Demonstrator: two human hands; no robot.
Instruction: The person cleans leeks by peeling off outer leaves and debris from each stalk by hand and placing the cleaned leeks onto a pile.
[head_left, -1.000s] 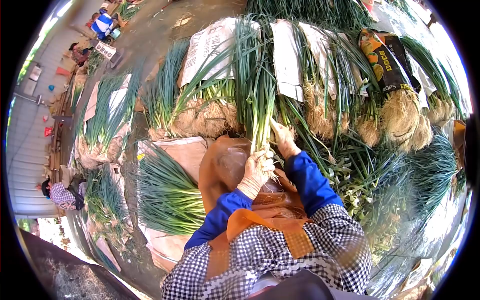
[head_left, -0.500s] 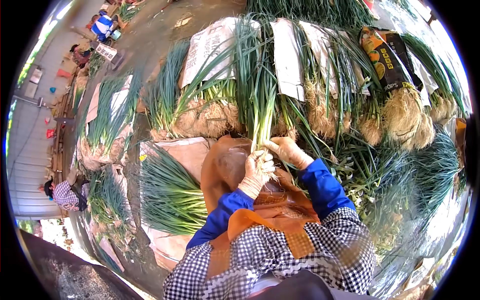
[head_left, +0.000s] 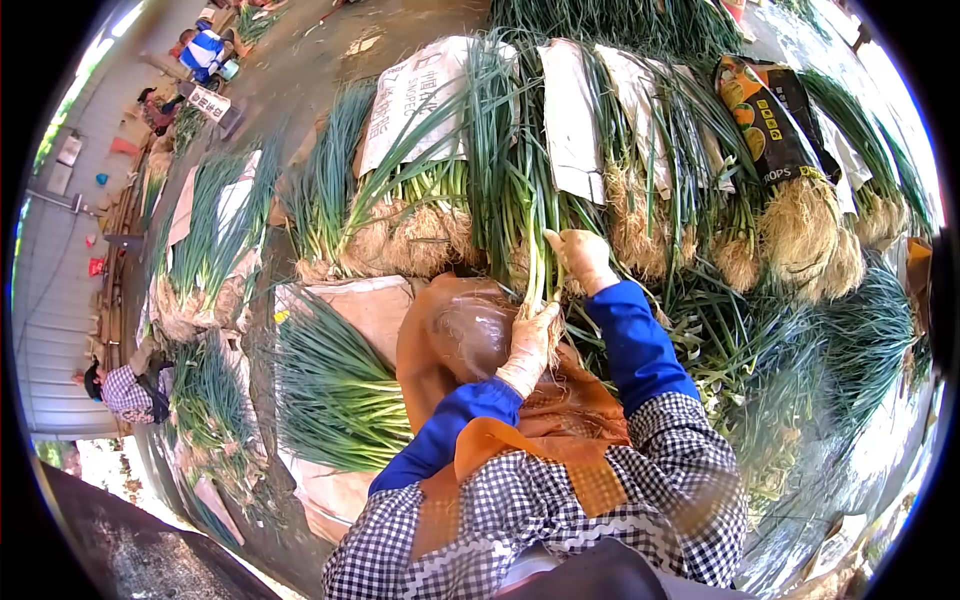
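Worked over an orange-brown, shiny apron (head_left: 450,335) spread across the knees, close to the near, rooty edge of a row of long green onion bundles with bushy tan roots (head_left: 415,235). Had only a narrow space between that edge and the apron, and had the most open room above the apron itself. Bordered on the left by a pale tan, flat sack (head_left: 360,300), showing bare at its far and near ends around a fanned pile of green onions (head_left: 340,380); past the sack's left edge, opened onto a thin strip of wet grey floor (head_left: 262,330). Crowded on the right by a loose heap of dark green leaves (head_left: 710,350), reaching close to the blue right sleeve (head_left: 640,345). Closed in at the far side by a white printed sack (head_left: 420,95) and a black-and-orange printed bag (head_left: 768,125), both lying over bundles in the row. Held a slim bunch of white-stemmed green onions (head_left: 535,250) between apron and row, roots toward the body and leaves pointing away over the row. Clamped the root end in the left grip (head_left: 533,345), with pale root hairs sticking out at its right side. Set the right grip (head_left: 582,258) farther out, just right of the white stems, fingers curled and tips at the bunch's edge; could not tell whether together on a leaf or slightly apart.
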